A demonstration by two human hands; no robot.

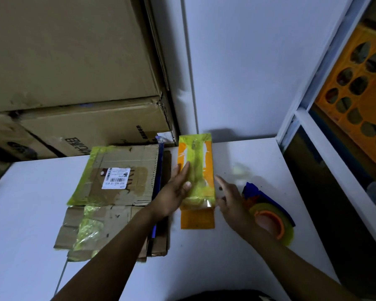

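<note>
Both forearms reach in: left hand [176, 190] lies flat, fingers [183, 170] straight, on the taped orange box [207, 153] mid-counter [204, 261]; right hand [230, 196], open, sits beside its right edge. Best press firmly along the tape, smoothing wrinkles outward.

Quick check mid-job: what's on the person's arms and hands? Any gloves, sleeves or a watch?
Nothing is worn on either. The left hand and right hand have no gloves, and no ring or watch shows. The left forearm and right forearm are sleeveless to the frame's edge. A dark garment shows at the bottom.
</note>
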